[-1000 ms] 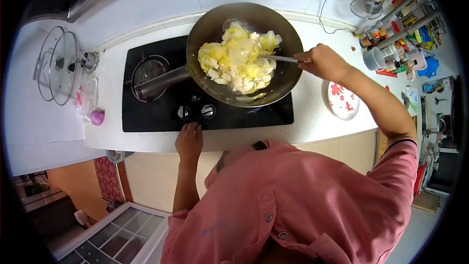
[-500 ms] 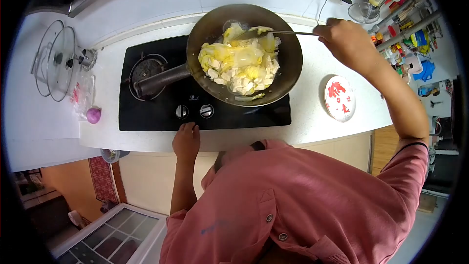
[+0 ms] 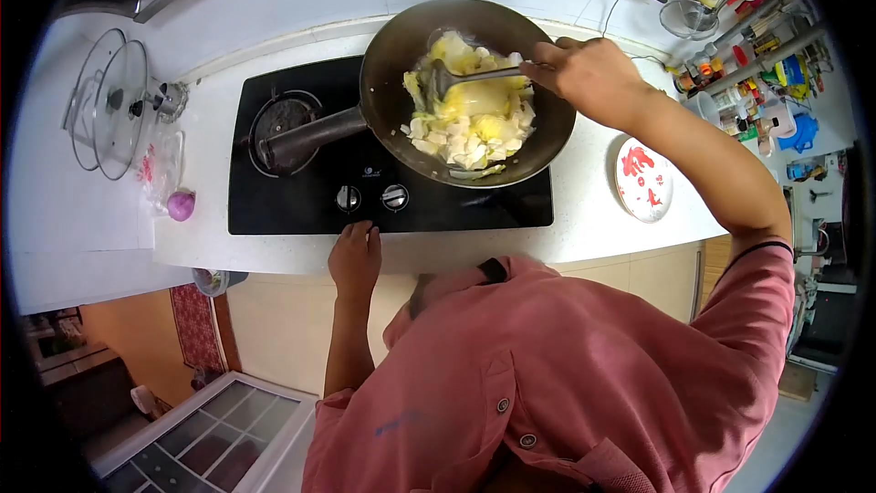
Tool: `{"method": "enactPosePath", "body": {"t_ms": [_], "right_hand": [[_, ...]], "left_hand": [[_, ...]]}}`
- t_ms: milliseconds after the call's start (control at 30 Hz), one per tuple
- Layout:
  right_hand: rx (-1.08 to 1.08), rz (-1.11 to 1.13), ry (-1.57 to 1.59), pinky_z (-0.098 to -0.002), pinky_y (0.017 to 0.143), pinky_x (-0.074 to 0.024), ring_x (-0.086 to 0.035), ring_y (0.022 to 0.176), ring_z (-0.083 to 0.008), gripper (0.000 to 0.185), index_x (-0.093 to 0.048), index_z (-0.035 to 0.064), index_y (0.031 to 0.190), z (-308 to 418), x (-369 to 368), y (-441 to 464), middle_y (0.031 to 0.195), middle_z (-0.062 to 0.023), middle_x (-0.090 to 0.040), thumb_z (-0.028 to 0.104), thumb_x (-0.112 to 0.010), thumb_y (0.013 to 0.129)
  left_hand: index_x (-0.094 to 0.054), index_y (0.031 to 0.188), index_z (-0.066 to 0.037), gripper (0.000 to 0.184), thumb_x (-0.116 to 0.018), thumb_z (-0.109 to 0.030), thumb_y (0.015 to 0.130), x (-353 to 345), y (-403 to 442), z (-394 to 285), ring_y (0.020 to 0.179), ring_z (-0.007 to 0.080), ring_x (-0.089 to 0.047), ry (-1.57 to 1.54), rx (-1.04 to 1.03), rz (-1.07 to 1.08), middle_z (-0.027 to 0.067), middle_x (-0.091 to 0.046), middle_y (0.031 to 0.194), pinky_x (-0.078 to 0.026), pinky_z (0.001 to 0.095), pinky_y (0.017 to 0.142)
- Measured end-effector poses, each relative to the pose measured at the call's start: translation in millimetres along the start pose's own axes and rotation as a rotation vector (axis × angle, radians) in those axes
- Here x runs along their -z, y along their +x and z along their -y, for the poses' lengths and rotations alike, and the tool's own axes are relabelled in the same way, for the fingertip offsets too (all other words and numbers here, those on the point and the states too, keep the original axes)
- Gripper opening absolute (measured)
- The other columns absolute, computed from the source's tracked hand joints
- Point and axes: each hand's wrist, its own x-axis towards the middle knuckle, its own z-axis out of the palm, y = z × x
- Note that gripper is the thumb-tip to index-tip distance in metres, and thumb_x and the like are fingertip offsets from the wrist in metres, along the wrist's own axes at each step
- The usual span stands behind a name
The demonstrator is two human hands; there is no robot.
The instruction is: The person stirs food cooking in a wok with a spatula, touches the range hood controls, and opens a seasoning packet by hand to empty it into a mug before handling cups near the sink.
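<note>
My right hand [image 3: 589, 78] is closed around the handle of a metal spatula [image 3: 484, 74]. The spatula's head is in a large dark wok [image 3: 383, 132], against a heap of chopped pale cabbage [image 3: 474, 114] with yellow-green leaves. The wok sits over the right side of a black gas stove [image 3: 301, 210], its long handle [image 3: 319, 132] pointing left over the other burner. My left hand [image 3: 355, 254] rests on the counter at the stove's front edge, below the two silver knobs [image 3: 394, 197], its fingers apart and holding nothing.
A white plate with a red pattern [image 3: 644, 181] lies right of the stove. Left are a purple onion [image 3: 181, 205], a plastic bag [image 3: 162, 164] and glass lids [image 3: 121, 110] on the wall. Seasoning bottles [image 3: 730, 105] and a wire strainer [image 3: 689, 20] are at the right.
My right hand has moved left and in over the wok, bringing the spatula's head into the upper left of the cabbage. My left hand stays at the stove's edge.
</note>
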Motion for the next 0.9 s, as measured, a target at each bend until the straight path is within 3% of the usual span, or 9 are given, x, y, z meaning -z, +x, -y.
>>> {"method": "enactPosePath", "body": {"t_ms": [133, 200, 267, 467, 533, 600, 667, 733, 900], "right_hand": [[-0.059, -0.056, 0.044, -0.0377, 0.064, -0.0557, -0.067, 0.079, -0.026, 0.032, -0.066, 0.0148, 0.121, -11.9, 37.8, -26.9, 0.099, -0.0083, -0.067, 0.011, -0.056, 0.09], [-0.093, -0.033, 0.154, -0.0402, 0.063, -0.0535, -0.067, 0.074, -0.0296, 0.026, -0.071, 0.0142, 0.113, -23.5, 57.0, -43.4, 0.081, -0.0122, -0.067, 0.012, -0.06, 0.089], [-0.142, -0.042, 0.224, -0.0412, 0.064, -0.0522, -0.066, 0.075, -0.0302, 0.023, -0.074, 0.0145, 0.107, -27.3, 80.1, -61.9, 0.076, -0.014, -0.067, 0.013, -0.065, 0.086], [-0.119, 0.22, 0.29, -0.0403, 0.067, -0.0526, -0.067, 0.076, -0.0289, 0.025, -0.074, 0.0145, 0.109, -9.0, 122.1, -73.1, 0.077, -0.0135, -0.068, 0.008, -0.064, 0.086], [0.019, 0.14, 0.212, -0.0382, 0.059, -0.0509, -0.067, 0.075, -0.0271, 0.029, -0.073, 0.0157, 0.113, 0.5, 100.3, -69.2, 0.071, -0.0126, -0.065, 0.006, -0.063, 0.088], [-0.042, 0.264, 0.266, -0.0428, 0.069, -0.0555, -0.068, 0.082, -0.0319, 0.035, -0.068, 0.0154, 0.122, 20.0, 83.0, -49.6, 0.078, -0.0145, -0.066, 0.008, -0.058, 0.089], [-0.074, 0.393, 0.292, -0.043, 0.074, -0.0568, -0.069, 0.087, -0.0335, 0.024, -0.07, 0.0061, 0.107, 35.8, 71.5, -22.4, 0.085, -0.0177, -0.069, 0.005, -0.058, 0.086], [-0.165, 0.399, 0.313, -0.0425, 0.076, -0.0567, -0.069, 0.088, -0.0333, 0.017, -0.07, 0.0044, 0.096, 43.3, 62.5, -3.7, 0.087, -0.0176, -0.069, 0.005, -0.057, 0.086], [-0.283, 0.186, 0.299, -0.0421, 0.072, -0.0569, -0.07, 0.087, -0.0315, 0.016, -0.073, 0.0058, 0.094, 22.9, 77.5, -7.2, 0.089, -0.0159, -0.07, 0.009, -0.06, 0.085]], "left_hand": [[-0.067, 0.098, -0.009, 0.016, -0.062, -0.022, 0.09, -2.4, -3.5, 2.2, 0.079, 0.0352, -0.066, 0.033, 0.004, 0.011, 0.012, -0.068, 0.096, -0.054, 0.0433, 0.065], [-0.067, 0.098, -0.009, 0.015, -0.062, -0.022, 0.09, -1.4, -5.0, 2.5, 0.08, 0.0349, -0.066, 0.048, -0.005, 0.0, 0.0116, -0.068, 0.096, -0.053, 0.0434, 0.065], [-0.067, 0.098, -0.01, 0.015, -0.062, -0.022, 0.09, -2.5, -5.1, 2.1, 0.081, 0.0347, -0.066, 0.056, -0.006, -0.005, 0.0113, -0.068, 0.096, -0.053, 0.0436, 0.066], [-0.068, 0.098, -0.011, 0.016, -0.063, -0.024, 0.09, -7.4, 5.2, -3.9, 0.082, 0.0338, -0.066, 0.061, -0.005, 0.024, 0.0102, -0.068, 0.096, -0.053, 0.0439, 0.066], [-0.068, 0.098, -0.011, 0.017, -0.062, -0.026, 0.091, -6.9, 12.1, -12.0, 0.081, 0.0337, -0.066, 0.061, -0.03, -0.009, 0.0096, -0.068, 0.094, -0.053, 0.0438, 0.066], [-0.068, 0.094, -0.011, 0.02, -0.061, -0.03, 0.091, -12.8, 18.2, -13.0, 0.078, 0.034, -0.066, 0.063, -0.038, -0.051, 0.009, -0.068, 0.091, -0.053, 0.0437, 0.064], [-0.067, 0.089, -0.011, 0.024, -0.061, -0.033, 0.092, -14.6, 27.0, -17.7, 0.074, 0.0342, -0.066, 0.083, -0.027, -0.062, 0.0101, -0.068, 0.086, -0.052, 0.0436, 0.061], [-0.067, 0.08, -0.009, 0.03, -0.063, -0.037, 0.092, -13.3, 33.8, -26.1, 0.068, 0.0342, -0.066, 0.118, 0.007, -0.039, 0.013, -0.067, 0.078, -0.052, 0.0435, 0.058], [-0.064, 0.07, -0.007, 0.045, -0.06, -0.048, 0.091, -22.1, 46.9, -29.6, 0.063, 0.0357, -0.065, 0.175, 0.036, -0.061, 0.013, -0.066, 0.073, -0.051, 0.0461, 0.054]]}}
